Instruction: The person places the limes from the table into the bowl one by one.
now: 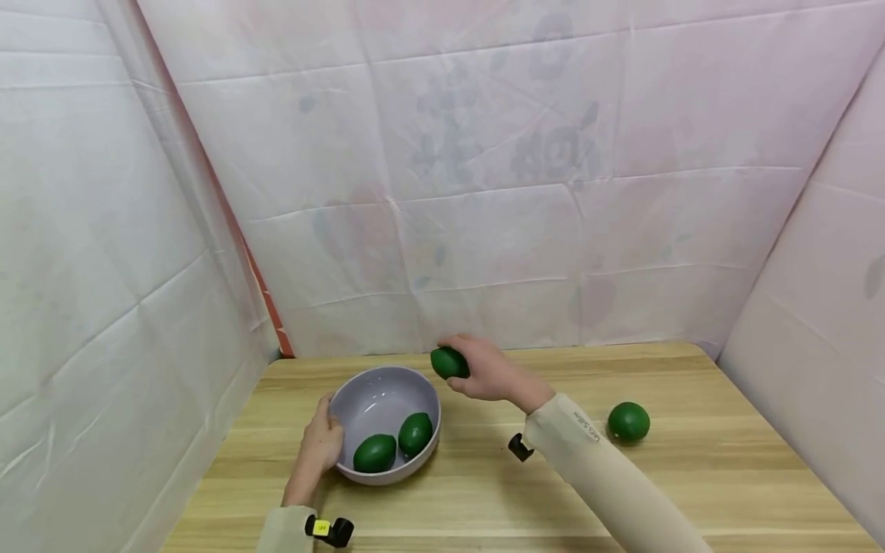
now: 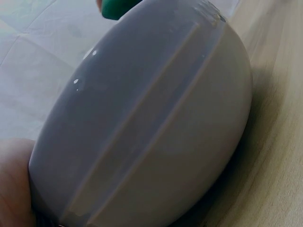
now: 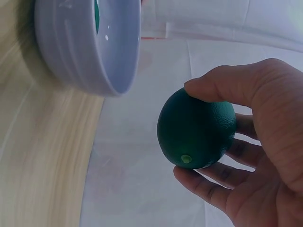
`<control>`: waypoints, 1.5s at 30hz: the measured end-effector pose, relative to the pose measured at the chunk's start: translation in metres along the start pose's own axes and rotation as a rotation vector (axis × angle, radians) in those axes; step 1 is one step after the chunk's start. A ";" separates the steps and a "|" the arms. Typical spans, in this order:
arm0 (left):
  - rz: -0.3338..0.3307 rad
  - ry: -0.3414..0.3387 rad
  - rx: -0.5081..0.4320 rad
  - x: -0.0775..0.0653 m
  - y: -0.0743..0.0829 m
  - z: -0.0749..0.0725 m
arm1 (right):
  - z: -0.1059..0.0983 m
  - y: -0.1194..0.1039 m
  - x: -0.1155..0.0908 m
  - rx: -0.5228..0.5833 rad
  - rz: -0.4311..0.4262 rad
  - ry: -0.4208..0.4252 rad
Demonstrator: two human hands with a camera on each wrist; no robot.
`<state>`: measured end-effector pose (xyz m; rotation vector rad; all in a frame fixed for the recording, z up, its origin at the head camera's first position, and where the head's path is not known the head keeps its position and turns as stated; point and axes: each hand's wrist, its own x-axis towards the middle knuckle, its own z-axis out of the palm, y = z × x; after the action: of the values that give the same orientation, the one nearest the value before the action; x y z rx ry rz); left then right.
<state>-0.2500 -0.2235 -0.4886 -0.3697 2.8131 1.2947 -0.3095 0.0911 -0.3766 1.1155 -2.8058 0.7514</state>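
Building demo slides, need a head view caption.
Left grip on lilac bowl with two green fruits inside; right grip holding a third fruit, raised; a fourth fruit on the table.

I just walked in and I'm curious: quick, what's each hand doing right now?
Left hand: closed on the side of the bowl.
Right hand: holding a green fruit.

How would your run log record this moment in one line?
left hand: grips bowl; right hand: holds green fruit beside bowl; in bowl: two green fruits; on table: one green fruit
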 end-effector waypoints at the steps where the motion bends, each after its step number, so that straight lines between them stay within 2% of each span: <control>1: -0.001 -0.004 -0.002 0.000 0.000 0.000 | 0.001 -0.002 0.002 0.001 -0.002 0.001; 9: 0.006 0.006 -0.001 0.001 0.000 0.002 | 0.011 -0.015 0.013 -0.007 -0.055 0.017; 18: 0.004 -0.002 -0.005 0.001 0.001 0.001 | 0.023 -0.028 0.020 0.023 -0.016 -0.056; 27: 0.003 0.002 0.008 0.000 0.001 0.000 | 0.032 -0.038 0.027 0.021 -0.023 -0.080; 35: -0.007 -0.004 -0.003 0.002 0.003 -0.001 | 0.046 -0.045 0.037 0.010 -0.066 -0.092; 45: 0.023 0.011 -0.035 0.001 0.001 0.000 | 0.070 -0.056 0.046 0.029 -0.032 -0.125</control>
<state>-0.2515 -0.2230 -0.4874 -0.3482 2.8153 1.3514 -0.2966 -0.0044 -0.4053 1.2506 -2.8789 0.7473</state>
